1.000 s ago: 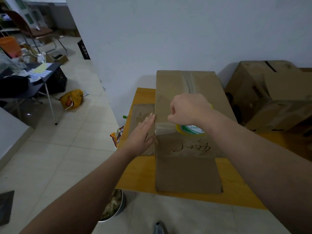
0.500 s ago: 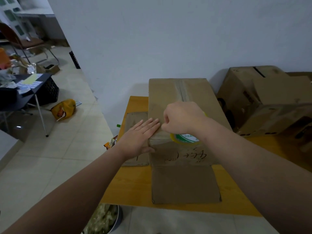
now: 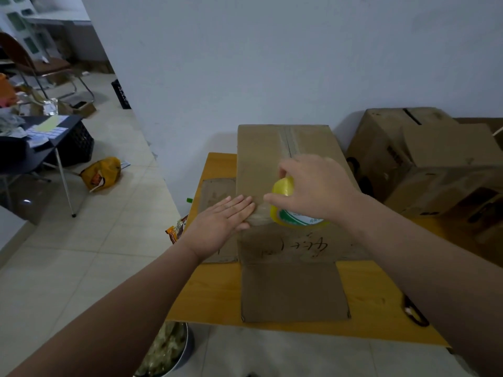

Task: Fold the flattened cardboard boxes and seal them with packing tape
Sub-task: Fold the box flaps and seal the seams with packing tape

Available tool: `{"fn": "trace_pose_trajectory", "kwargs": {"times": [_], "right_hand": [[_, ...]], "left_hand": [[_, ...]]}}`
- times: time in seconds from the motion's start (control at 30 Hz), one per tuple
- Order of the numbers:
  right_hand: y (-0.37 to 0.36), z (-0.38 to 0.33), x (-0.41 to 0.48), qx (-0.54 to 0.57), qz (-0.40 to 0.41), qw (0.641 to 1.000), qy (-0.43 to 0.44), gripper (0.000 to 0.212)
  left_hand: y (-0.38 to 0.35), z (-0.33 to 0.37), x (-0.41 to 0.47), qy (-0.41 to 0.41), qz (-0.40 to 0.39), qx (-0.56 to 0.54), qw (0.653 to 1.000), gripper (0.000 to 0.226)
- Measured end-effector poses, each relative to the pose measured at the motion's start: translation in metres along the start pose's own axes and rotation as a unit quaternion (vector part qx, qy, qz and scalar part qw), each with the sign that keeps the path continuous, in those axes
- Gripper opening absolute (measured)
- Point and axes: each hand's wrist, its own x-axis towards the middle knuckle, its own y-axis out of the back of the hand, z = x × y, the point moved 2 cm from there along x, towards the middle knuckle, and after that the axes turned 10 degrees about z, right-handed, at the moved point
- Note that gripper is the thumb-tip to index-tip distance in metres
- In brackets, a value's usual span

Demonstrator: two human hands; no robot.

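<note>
Cardboard box (image 3: 261, 159) (handwriting on its near face) stands near the wooden table's (image 3: 367, 295) left edge, seen from the head camera. Left hand (image 3: 217, 224), fingers flat, presses a tape strip onto the box's near top edge. Right hand (image 3: 318, 186) grips the yellow tape roll (image 3: 281, 187) just beside it. More boxes (image 3: 435, 159) crowd the table's right side.

The cardboard box (image 3: 258, 159) is seen plain brown, marked with dark handwriting (image 3: 299, 247); the tape roll (image 3: 283, 187) is coloured yellow, its label (image 3: 299, 216) green and white; the table (image 3: 215, 295) is grained orange-yellow.
</note>
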Motion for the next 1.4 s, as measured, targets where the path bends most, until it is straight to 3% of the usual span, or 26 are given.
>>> {"fn": "trace_pose_trajectory", "kwargs": {"times": [0.07, 0.17, 0.23, 0.3, 0.37, 0.47, 0.57, 0.7, 0.83, 1.07, 1.3, 1.4], "right_hand": [[-0.002, 0.016, -0.018, 0.102, 0.001, 0.99, -0.1, 0.048], [-0.016, 0.035, -0.046, 0.386, 0.044, 0.891, -0.234, 0.04], [-0.024, 0.035, -0.056, 0.487, 0.081, 0.823, -0.28, 0.034], [-0.028, 0.028, -0.053, 0.529, 0.094, 0.782, -0.316, 0.032], [-0.024, 0.024, -0.042, 0.496, 0.085, 0.804, -0.317, 0.038], [0.006, 0.031, -0.028, 0.35, 0.051, 0.902, -0.246, 0.037], [0.028, 0.054, -0.031, 0.161, -0.028, 0.967, -0.196, 0.035], [0.018, 0.06, -0.039, 0.094, -0.082, 0.973, -0.192, 0.033], [0.014, 0.057, -0.03, 0.021, -0.091, 0.982, -0.166, 0.034], [0.009, 0.054, -0.02, -0.01, -0.105, 0.982, -0.155, 0.04], [0.008, 0.048, -0.021, -0.04, -0.097, 0.988, -0.111, 0.042], [0.012, 0.049, -0.024, 0.036, -0.089, 0.988, -0.118, 0.041]], "left_hand": [[0.0, 0.005, 0.0, 0.006, 0.002, 0.025, 1.0, 0.055], [0.0, 0.013, 0.001, 0.034, 0.007, 0.038, 0.999, 0.051], [-0.001, 0.017, 0.001, 0.058, 0.006, 0.027, 0.998, 0.05], [-0.001, 0.02, 0.001, 0.083, -0.003, 0.004, 0.997, 0.05], [-0.001, 0.02, 0.001, 0.104, -0.013, -0.032, 0.994, 0.047], [0.0, 0.005, 0.001, 0.115, 0.0, -0.05, 0.992, 0.046], [-0.003, -0.01, -0.002, 0.117, -0.02, -0.03, 0.992, 0.07], [-0.008, -0.011, -0.003, 0.122, -0.037, -0.038, 0.991, 0.075], [-0.003, -0.011, -0.001, 0.107, -0.029, 0.005, 0.994, 0.047], [0.012, 0.053, 0.026, 0.148, -0.126, 0.036, 0.98, 0.078], [-0.002, 0.082, 0.041, 0.188, -0.079, -0.01, 0.979, 0.075], [-0.003, 0.085, 0.044, 0.212, -0.064, -0.017, 0.975, 0.08]]}}
